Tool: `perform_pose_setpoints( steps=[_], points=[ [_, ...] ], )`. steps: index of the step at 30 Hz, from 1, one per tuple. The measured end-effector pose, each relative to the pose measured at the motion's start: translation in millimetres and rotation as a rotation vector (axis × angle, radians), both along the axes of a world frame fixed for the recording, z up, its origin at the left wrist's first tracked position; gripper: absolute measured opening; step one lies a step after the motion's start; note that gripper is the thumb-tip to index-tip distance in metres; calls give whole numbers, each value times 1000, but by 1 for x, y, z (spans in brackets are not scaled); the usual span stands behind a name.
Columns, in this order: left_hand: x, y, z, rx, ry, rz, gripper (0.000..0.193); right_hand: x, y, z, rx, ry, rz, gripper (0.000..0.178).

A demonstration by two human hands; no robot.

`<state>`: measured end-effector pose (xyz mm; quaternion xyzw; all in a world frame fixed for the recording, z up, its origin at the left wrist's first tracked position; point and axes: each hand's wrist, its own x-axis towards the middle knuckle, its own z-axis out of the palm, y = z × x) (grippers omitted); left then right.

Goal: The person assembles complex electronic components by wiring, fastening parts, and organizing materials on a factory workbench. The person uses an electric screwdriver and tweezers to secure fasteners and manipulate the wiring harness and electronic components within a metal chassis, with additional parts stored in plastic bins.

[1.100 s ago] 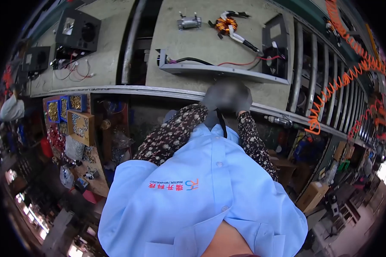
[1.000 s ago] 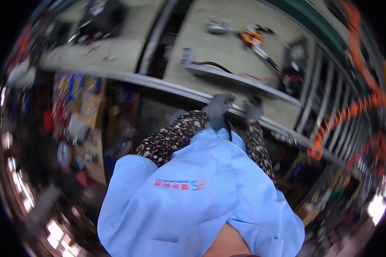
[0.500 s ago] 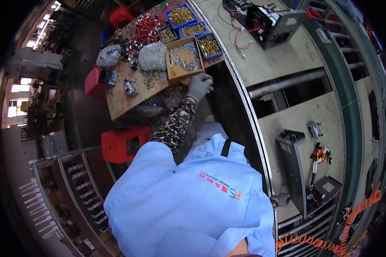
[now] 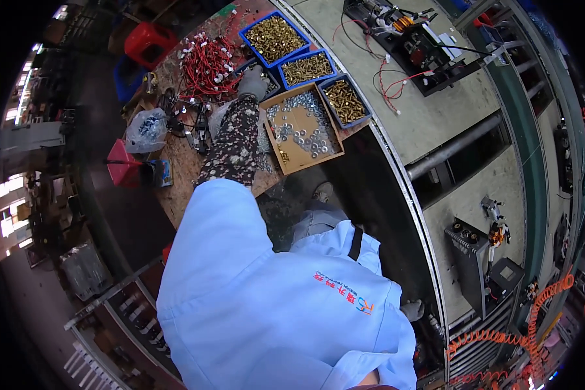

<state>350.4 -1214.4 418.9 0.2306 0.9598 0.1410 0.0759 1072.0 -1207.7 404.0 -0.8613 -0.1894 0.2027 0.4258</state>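
Observation:
My left hand [image 4: 253,83], in a grey glove below a dark flowered sleeve, reaches into a small blue bin [image 4: 272,82] of small metal parts. Its fingers are down among the parts and too hidden to read. Beside it lies a heap of red wires [image 4: 205,68] with white connectors. Nearer to me, a shallow cardboard box [image 4: 286,159] holds loose washers and nuts. Low on the right, my gloved right hand [image 4: 413,310] hangs by the metal edge of the conveyor bench, partly covered by my blue shirt; its fingers cannot be made out.
Blue bins of brass fasteners [image 4: 276,39] line the table's right side. A clear bag of parts [image 4: 146,130] lies to the left. On the bench at right stand a black assembly with wires [image 4: 429,55] and a grey metal housing [image 4: 468,266]. Orange coiled hose [image 4: 487,338] hangs lower right.
My left hand has moved forward past the cardboard box into the small blue bin. My right hand has drawn off the bench surface toward my body. The view has shifted closer to the table.

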Motion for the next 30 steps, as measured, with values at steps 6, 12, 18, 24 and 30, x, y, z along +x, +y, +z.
perform_pose_setpoints(
  steps=[6,12,18,24,30],
  points=[
    [-2,-8,-16,84,110,-78,23,-29,-10,9,-55,71,-61,29],
    [-26,-26,-11,715,-614,235,19,-52,0,20,-73,72,110,26],
    [-25,-47,7,1094,-1167,439,25,-51,-5,11,-136,81,167,26],
    [-7,-40,31,1225,-1140,488,32,-45,-19,6,-185,79,120,26],
    [-22,-44,5,1058,-1126,414,28,-19,-35,-10,-155,234,48,26]
  ],
)
